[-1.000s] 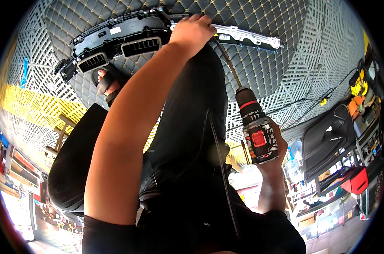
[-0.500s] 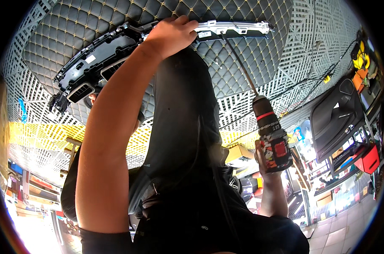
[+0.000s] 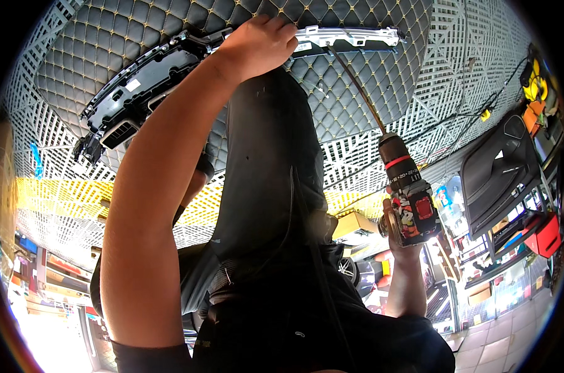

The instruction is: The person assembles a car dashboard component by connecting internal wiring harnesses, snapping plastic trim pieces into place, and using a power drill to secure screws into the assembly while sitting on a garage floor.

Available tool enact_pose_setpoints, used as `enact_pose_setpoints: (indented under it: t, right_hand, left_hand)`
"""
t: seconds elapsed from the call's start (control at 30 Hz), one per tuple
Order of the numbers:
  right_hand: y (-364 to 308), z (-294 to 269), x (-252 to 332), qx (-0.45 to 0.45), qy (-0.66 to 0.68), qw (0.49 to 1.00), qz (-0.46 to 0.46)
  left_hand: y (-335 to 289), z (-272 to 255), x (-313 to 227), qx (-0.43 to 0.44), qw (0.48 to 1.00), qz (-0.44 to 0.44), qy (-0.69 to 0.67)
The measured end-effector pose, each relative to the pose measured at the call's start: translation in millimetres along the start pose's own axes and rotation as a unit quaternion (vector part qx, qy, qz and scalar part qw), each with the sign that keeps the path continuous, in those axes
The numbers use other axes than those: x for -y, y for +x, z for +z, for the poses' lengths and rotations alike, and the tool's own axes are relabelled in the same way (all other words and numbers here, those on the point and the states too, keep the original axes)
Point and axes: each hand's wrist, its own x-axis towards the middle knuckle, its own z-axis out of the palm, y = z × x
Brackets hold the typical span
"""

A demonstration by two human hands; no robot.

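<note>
A long, curved black car dashboard trim panel (image 3: 146,79) with an air vent (image 3: 119,133) at its left end lies on a dark quilted mat. Along its right part runs a silver metal bracket (image 3: 350,37). My left hand (image 3: 263,43) is closed over the panel's middle, where the bracket begins; its thumb side is partly hidden. In my right hand (image 3: 401,239) is a cordless drill (image 3: 411,193), held by the grip. Its long thin bit (image 3: 359,87) slants up and left, with the tip at the bracket's lower edge.
The quilted mat (image 3: 344,112) covers a grey grid floor. A black door panel (image 3: 502,174) leans at right, near a red box (image 3: 543,235). A cardboard box (image 3: 353,225) stands behind my leg (image 3: 272,155). Something skin-coloured (image 3: 196,186) shows partly behind my left forearm.
The drill and my right hand have shifted slightly right and up in the picture, the bit's tip staying at the bracket. My left hand keeps its hold; its forearm now hides more of the panel.
</note>
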Motion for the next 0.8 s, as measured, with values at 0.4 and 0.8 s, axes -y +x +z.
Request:
enact_pose_setpoints:
  t: [0.4, 0.8]
  right_hand:
    - [0.1, -2.1, -3.4, 0.011, -0.038, 0.999, -0.025]
    - [10.2, -8.1, 7.5, 0.027, -0.044, 0.998, 0.032]
  left_hand:
    - [-3.7, 0.8, 42.8, 0.076, 0.958, -0.269, -0.07]
    - [-0.5, -3.4, 53.8, 0.005, 0.93, -0.339, -0.14]
